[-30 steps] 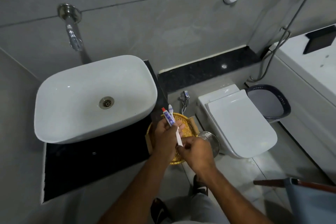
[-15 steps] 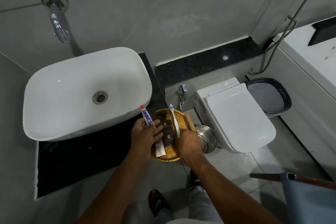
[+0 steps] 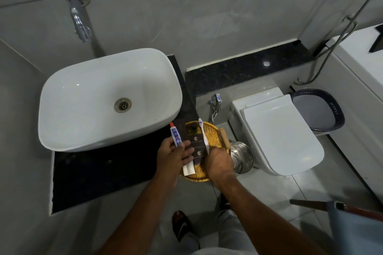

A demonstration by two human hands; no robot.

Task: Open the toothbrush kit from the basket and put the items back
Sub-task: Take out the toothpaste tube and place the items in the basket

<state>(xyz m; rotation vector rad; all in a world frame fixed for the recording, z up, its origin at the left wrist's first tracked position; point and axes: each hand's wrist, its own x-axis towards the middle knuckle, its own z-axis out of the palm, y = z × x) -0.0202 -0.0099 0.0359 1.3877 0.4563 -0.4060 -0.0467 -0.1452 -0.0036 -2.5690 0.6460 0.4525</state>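
Big white oval ceramic basin [image 3: 107,97] fills the left-centre of the frame. Just right of it, the left hand [image 3: 173,156] pinches a small white toothpaste tube with a red cap [image 3: 175,135], other fingers loose. Centre frame sits the round woven yellow basket [image 3: 215,132] with dark sachets [image 3: 195,138] — the right hand [image 3: 219,161] is closed around a white toothbrush [image 3: 204,134] over it.

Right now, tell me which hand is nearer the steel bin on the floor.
Right. The right hand, holding the toothbrush, sits just beside the steel bin. The left hand, holding the toothpaste tube, is across the basket.
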